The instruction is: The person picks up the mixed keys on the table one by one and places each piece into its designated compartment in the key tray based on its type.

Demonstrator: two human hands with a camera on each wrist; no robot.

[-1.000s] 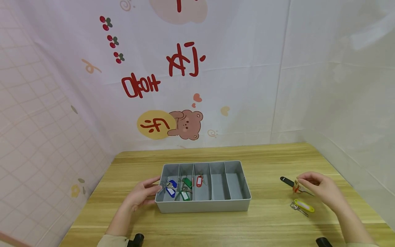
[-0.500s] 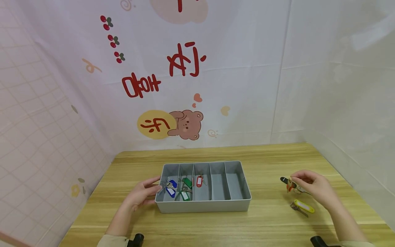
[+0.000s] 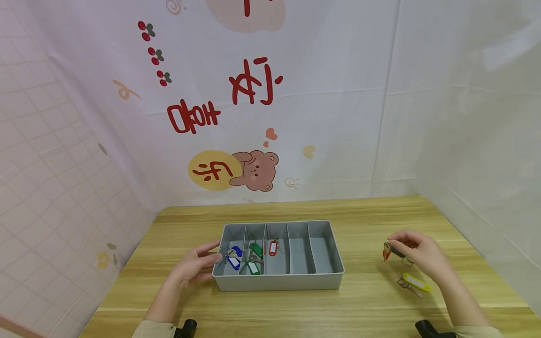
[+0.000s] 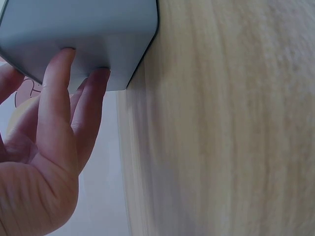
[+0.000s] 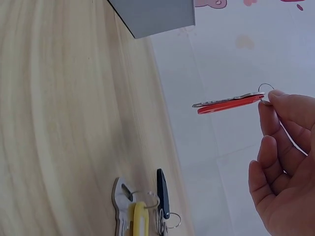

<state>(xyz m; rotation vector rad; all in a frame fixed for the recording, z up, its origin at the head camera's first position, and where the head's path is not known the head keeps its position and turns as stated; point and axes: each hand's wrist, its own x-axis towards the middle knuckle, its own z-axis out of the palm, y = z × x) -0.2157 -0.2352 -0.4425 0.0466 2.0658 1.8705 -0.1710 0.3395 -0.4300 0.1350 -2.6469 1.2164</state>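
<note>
My left hand (image 3: 192, 267) touches the left end of a grey divided tray (image 3: 279, 282). In the left wrist view its nearly straight fingers (image 4: 56, 98) press the outer wall. Over at the right, my right hand (image 3: 420, 253) pinches the ring of a key with a red key tag (image 5: 231, 104) between thumb and forefinger. Tag and key (image 5: 206, 103) hang above the table. Behind them lies a black key tag (image 5: 162, 191), partly covered by the hand in the head view. A yellow key tag (image 3: 416, 282) and its key (image 3: 410, 288) lie nearer.
From the left, the tray's compartments hold keys with blue tags (image 3: 234, 258), green tags (image 3: 253, 268) and a red tag (image 3: 273, 248). The two right compartments are bare. A wood-grain table (image 3: 304, 310) meets a printed white curtain (image 3: 329, 117) at the back.
My right hand has lifted the red-tagged key and carried it left, away from the black tag. The left hand and the tray have stayed in place.
</note>
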